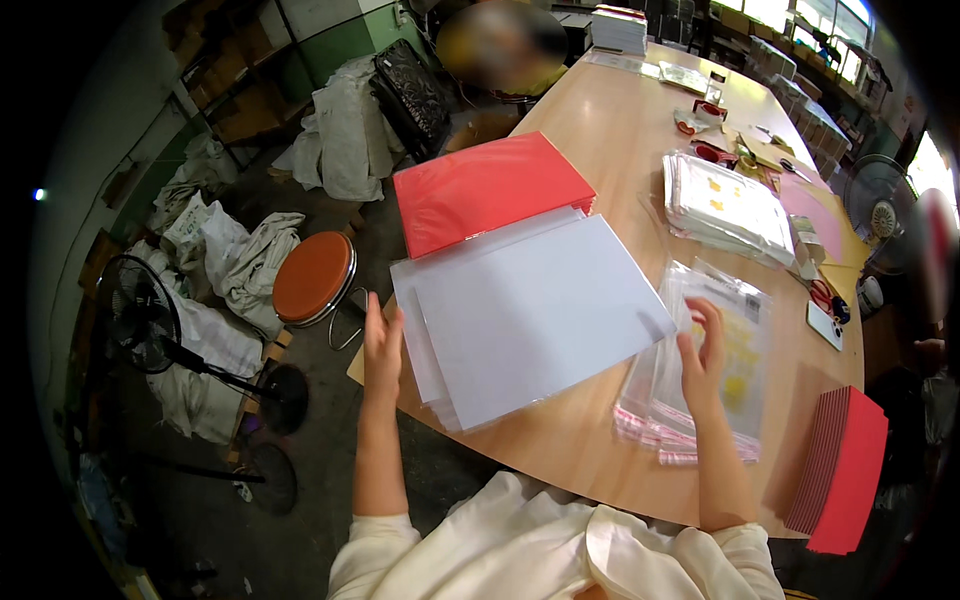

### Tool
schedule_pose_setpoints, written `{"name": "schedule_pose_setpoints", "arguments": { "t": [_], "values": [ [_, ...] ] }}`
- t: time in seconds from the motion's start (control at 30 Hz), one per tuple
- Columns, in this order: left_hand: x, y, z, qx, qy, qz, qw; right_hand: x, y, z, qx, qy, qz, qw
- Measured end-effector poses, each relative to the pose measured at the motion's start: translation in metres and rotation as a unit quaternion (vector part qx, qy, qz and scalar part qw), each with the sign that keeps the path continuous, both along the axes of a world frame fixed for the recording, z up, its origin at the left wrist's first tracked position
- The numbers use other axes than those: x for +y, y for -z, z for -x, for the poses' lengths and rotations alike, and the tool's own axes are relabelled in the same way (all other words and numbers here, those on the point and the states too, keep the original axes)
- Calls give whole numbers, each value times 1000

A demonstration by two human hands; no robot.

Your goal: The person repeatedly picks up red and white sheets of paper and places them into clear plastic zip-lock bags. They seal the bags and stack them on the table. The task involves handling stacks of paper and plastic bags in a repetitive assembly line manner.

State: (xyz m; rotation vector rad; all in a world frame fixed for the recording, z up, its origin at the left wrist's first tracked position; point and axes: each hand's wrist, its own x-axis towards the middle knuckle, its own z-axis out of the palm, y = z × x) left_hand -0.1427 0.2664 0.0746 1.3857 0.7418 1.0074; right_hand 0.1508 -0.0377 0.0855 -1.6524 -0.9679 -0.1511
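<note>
Left hand (381, 345) open, fingers spread, grip wide, touching left edge of stack of white translucent plastic sheets (535, 310) on wooden bench (620, 130). Right hand (703, 352) open, grip loose, holding nothing, over pile of clear plastic bags (735, 330) just right of sheets.

Pretty bright overall, daylight is thrown in from the windows (820, 30) at the top right, which are blown out to near white. A soft sheen is picked up along the far end of the wooden table (610, 120), and glare is seen on the clear plastic sleeves (725, 205). Short soft shadows are cast under the white sheets (540, 310). Heavy fisheye bending is seen at the rim, corners are vignetted black, and 1 blurred patch sits at the top centre.
</note>
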Motion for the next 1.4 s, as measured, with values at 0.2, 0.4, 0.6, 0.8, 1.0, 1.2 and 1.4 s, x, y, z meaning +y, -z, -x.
{"name": "schedule_pose_setpoints", "arguments": {
  "t": [0.2,0.4,0.6,0.8,1.0,1.2,1.4],
  "values": [
    [54,-5,-32,5,20,17,1000,37,8,-6,121,-38,41,991],
    [64,20,-52,112,-10,-160,981,73,2,17,129,42,116,984],
    [65,16,-56,126,-67,-148,979,84,3,25,123,88,119,981],
    [93,30,-53,137,-101,-166,971,89,5,25,119,95,84,985],
    [30,-11,-29,26,-196,-206,958,31,10,20,9,63,-18,998],
    [-96,-31,-14,-36,-180,-415,891,-169,10,5,-178,183,210,944],
    [-248,-26,-109,54,283,-323,902,-332,-48,25,-115,479,431,756]
  ]
}}
